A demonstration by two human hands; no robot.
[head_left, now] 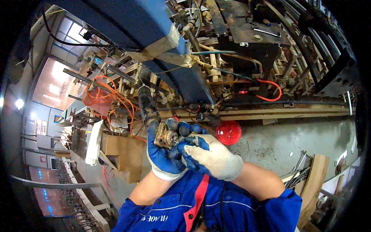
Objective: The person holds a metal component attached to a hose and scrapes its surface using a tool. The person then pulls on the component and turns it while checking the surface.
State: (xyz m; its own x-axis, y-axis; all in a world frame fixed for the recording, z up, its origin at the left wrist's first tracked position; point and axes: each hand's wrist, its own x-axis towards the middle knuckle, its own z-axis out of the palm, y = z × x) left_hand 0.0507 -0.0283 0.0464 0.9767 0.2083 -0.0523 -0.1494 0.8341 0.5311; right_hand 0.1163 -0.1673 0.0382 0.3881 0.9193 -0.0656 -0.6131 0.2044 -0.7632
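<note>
Both hands wear white knit gloves with blue rubber coating. My left hand [164,152] grips a small, dirty metal part [166,136] in its palm, held up close in front of my chest. My right hand [210,154] comes in from the right, its blue fingertips [189,129] pressed against the same part and curled over its top. Brass-coloured and greasy surfaces show on the part; its underside is hidden by the left palm. A black, grimy cylindrical handle [148,104] sticks up behind the left fingers.
A big machine fills the upper view: blue housing [154,38], dark metal frame [251,34], orange hoses [112,92], cables. A red round lid or bowl [228,132] lies on the concrete floor. Cardboard boxes [121,150] stand at left, wooden pieces [315,178] at right.
</note>
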